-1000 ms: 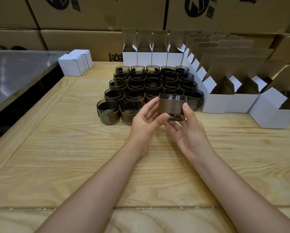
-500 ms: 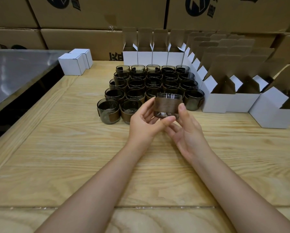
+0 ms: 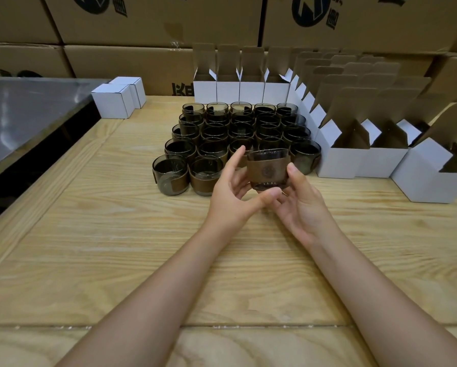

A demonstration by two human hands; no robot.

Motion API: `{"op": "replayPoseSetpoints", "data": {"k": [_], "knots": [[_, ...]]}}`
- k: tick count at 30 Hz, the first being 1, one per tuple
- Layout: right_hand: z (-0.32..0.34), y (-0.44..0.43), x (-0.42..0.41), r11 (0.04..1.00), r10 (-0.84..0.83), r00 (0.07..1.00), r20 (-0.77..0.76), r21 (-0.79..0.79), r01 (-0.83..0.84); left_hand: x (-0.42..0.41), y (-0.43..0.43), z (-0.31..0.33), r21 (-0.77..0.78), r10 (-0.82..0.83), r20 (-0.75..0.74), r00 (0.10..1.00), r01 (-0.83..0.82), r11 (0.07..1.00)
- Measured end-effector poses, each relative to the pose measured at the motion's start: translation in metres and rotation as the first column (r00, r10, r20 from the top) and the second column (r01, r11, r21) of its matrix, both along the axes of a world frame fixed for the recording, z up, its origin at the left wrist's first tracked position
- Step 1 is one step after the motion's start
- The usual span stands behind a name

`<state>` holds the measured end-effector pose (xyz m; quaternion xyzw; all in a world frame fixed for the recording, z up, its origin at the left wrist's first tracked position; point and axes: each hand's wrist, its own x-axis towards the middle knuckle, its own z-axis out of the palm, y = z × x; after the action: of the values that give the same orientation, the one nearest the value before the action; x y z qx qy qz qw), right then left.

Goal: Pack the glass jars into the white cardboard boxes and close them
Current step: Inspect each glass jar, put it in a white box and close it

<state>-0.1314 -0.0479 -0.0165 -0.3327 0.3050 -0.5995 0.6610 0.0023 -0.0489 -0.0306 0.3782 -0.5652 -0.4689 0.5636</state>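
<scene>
A glass jar (image 3: 268, 169) with a brown band is held upright above the wooden desk (image 3: 116, 234), just in front of a block of other jars (image 3: 216, 133) set in rows. It is grasped by both hands. The left grip (image 3: 232, 200) is curled round its left side, thumb under the base. The right grip (image 3: 304, 207) is cupped beneath, thumb on the right side. To the right and behind, open white boxes (image 3: 349, 160) are lined up. Two closed white boxes (image 3: 113, 102) are set at the far left.
</scene>
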Motion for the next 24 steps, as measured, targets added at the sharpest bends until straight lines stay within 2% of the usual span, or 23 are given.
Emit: {"op": "replayPoseSetpoints", "data": {"k": [5,9,13,17,20,24], "knots": [[-0.003,-0.002,0.0,0.997,0.055,0.997,0.061,0.052,-0.058,0.0,-0.003,-0.002,-0.028,0.059,0.057,0.997,-0.058,0.998],[-0.004,-0.003,0.0,0.999,0.038,0.999,0.014,0.031,-0.038,0.002,-0.005,-0.003,-0.049,0.104,0.098,0.99,-0.099,0.994],[-0.006,-0.005,0.0,0.996,-0.079,0.976,-0.202,-0.048,0.071,0.005,-0.007,-0.005,-0.078,0.144,0.179,0.973,-0.132,0.988],[-0.01,-0.005,-0.003,0.972,-0.191,0.844,-0.502,-0.217,0.091,0.006,-0.008,-0.008,-0.091,0.182,0.289,0.94,-0.162,0.983],[-0.014,-0.007,-0.007,0.955,-0.211,0.775,-0.596,-0.294,0.034,0.005,-0.009,-0.01,-0.079,0.196,0.38,0.904,-0.18,0.981],[-0.02,-0.009,-0.004,0.951,-0.243,0.647,-0.723,-0.308,0.014,0.004,-0.01,-0.013,-0.073,0.224,0.531,0.817,-0.219,0.973]]}}
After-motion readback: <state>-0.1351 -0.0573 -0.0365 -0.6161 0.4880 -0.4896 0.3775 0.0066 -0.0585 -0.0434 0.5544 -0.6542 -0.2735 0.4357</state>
